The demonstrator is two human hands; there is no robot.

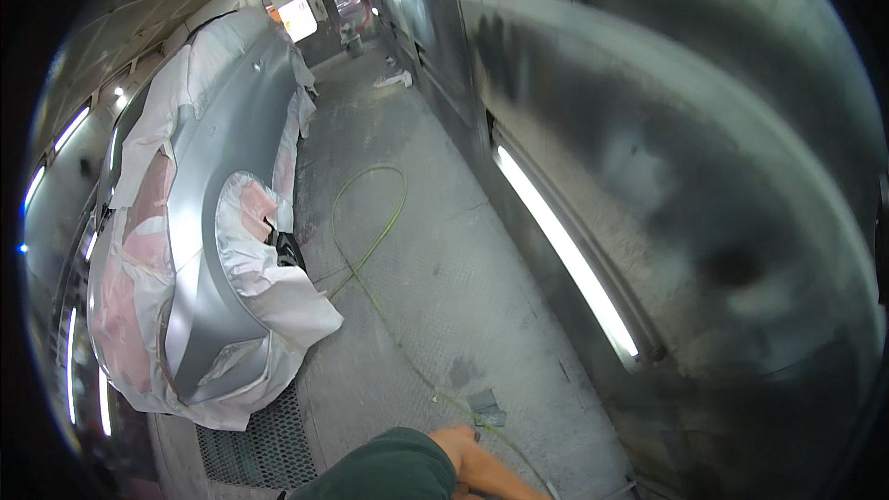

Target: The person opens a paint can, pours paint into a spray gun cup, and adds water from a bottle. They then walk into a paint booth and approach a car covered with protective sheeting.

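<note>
Inside a vehicle spray-painting booth: a silver car (208, 222) stands masked in white paper and sheeting (278, 292) over wheel arch and windows. Overspray darkens the metal booth wall (667, 176), where a recessed strip light (565, 255) glows. A green air hose (370, 222) loops across the dusty floor (444, 296) beside a floor grate (255, 444).

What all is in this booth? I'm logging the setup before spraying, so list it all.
car: one, silver, left, lying along the booth
masking paper: white sheets over wheel, windows and ends
hose: one, yellow-green, looped on floor, running toward the person
floor grate: one, dark, under the car's near end
wall light: one, white strip, low on right wall
rag: one, white, far floor
arm: one, green sleeve, bottom edge; hand out of frame
</note>
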